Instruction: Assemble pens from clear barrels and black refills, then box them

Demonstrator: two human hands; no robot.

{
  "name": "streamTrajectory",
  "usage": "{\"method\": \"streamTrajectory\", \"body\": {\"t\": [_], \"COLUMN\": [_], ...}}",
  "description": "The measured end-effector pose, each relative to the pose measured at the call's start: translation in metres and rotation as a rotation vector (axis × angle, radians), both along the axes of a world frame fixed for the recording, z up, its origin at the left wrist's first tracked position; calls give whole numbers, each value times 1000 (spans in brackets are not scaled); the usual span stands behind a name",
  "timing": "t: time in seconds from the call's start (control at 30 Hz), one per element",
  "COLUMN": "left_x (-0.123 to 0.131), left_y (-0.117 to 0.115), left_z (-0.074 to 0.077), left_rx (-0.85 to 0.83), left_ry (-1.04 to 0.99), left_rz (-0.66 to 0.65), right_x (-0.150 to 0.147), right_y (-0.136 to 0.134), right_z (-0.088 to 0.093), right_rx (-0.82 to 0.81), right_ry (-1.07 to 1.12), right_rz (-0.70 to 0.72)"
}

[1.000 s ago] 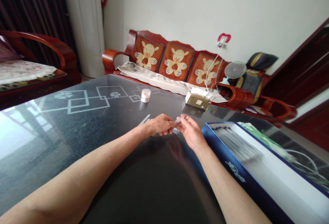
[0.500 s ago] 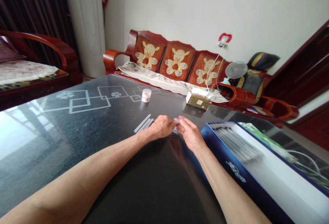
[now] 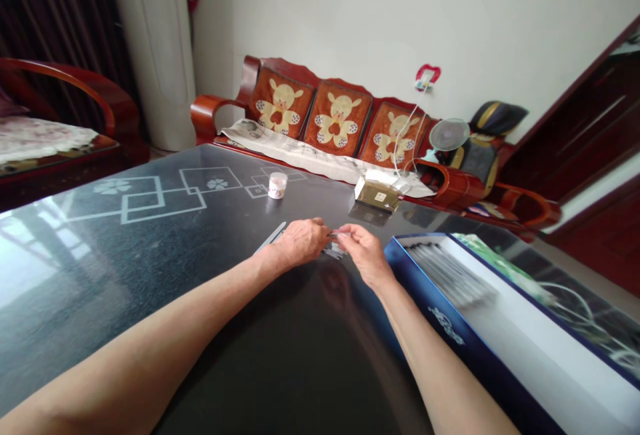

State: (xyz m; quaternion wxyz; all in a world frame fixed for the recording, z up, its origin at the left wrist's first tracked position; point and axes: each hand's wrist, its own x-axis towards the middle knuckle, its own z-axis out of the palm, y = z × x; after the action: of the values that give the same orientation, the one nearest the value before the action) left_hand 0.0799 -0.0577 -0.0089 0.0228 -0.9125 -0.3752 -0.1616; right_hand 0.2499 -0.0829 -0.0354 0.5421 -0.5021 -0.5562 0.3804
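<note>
Left of the blue box (image 3: 440, 318), your left hand (image 3: 305, 242) and right hand (image 3: 366, 254), fingertips closed, pinch a slim piece (image 3: 341, 233) between them, apparently for steadiness; pale strips (image 3: 334, 250) lie beneath, probably for easy reach.

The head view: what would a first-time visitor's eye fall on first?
Probably the left hand and right hand, nearly meeting mid-picture above the dark table, with a thin piece between their fingers. Next, perhaps, the long blue box at the lower right, with thin grey rods at its far end. Behind the table, three cushions with cartoon animals brighten the sofa.
</note>
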Motion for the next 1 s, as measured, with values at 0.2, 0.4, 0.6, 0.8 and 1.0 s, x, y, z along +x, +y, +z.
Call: {"method": "streamTrajectory", "body": {"t": [0.2, 0.4, 0.6, 0.8, 1.0], "left_x": [-5, -12, -25, -37, -57], "left_y": [5, 12, 36, 39, 47], "left_z": [-1, -1, -3, 5, 20], "left_rx": [-9, 186, 224, 124, -51], "left_ry": [-38, -276, -542, -515, -304], "left_rz": [-29, -106, 98, 311, 530], "right_x": [-7, 27, 168, 238, 250], "right_y": [-9, -23, -56, -73, -67], "right_z": [21, 72, 103, 68, 51], "right_rx": [340, 343, 90, -429, -489], "right_ry": [-832, -1232, -1283, -1332, -1351], "right_rz": [-35, -91, -660, -770, -678]}}
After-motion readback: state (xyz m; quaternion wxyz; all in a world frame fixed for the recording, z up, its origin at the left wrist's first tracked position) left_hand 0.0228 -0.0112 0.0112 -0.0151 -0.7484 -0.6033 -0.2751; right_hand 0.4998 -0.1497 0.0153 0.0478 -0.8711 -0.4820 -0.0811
